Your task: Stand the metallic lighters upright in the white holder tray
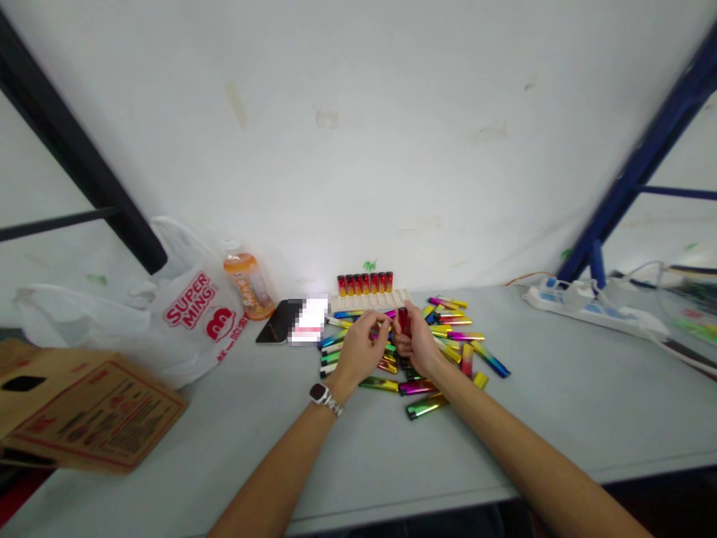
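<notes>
My right hand (415, 340) is closed around a red lighter (403, 320), held upright over the middle of the pile. Close on its left, my left hand (367, 340) has its thumb and fingertips curled together in a pinch; anything between them is too small to make out. Under and around both hands lie shiny multicoloured lighters (429, 404) in a loose spread, some hidden by my hands and forearms. Just behind, a row of red-and-yellow lighters (367, 285) stands upright in a pale slotted tray (370, 302).
Left of the pile lie a dark phone (277, 321) and an orange drink bottle (248, 284). A white plastic bag (184, 321) and a cardboard box (106, 411) occupy the left side. At the right, a white power strip (594, 310) with cables sits near the blue post (632, 164).
</notes>
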A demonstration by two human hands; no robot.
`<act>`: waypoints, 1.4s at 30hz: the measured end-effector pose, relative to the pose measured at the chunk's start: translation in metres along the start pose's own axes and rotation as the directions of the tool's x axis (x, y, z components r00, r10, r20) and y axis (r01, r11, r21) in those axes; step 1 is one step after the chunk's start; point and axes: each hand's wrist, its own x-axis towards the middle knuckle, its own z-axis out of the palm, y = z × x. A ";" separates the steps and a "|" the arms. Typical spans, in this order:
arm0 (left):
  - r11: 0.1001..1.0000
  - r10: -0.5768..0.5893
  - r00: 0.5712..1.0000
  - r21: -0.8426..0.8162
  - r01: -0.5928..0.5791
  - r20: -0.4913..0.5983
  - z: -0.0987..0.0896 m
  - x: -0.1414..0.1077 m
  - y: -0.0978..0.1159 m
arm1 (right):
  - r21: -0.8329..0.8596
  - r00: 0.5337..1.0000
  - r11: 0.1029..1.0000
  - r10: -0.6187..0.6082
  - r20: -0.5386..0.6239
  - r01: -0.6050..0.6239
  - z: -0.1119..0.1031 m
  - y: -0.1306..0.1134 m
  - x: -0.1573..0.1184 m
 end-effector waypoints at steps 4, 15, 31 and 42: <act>0.999 0.038 0.999 -0.003 -0.038 0.029 0.002 -0.002 0.003 | -0.037 0.992 0.997 -0.067 -0.109 0.063 0.003 0.002 -0.004; 0.998 0.049 0.998 -0.035 -0.047 0.048 0.003 -0.004 0.006 | -0.009 0.977 0.991 -0.135 -0.164 0.136 0.015 0.011 -0.011; 0.996 0.086 0.994 -0.022 -0.085 0.071 0.002 -0.004 0.008 | 0.110 0.998 0.992 -0.057 -0.026 0.060 0.009 0.010 -0.014; 0.997 0.080 0.994 -0.010 -0.080 0.068 0.004 -0.004 0.007 | 0.019 0.979 0.993 -0.109 -0.172 0.114 0.013 0.011 -0.013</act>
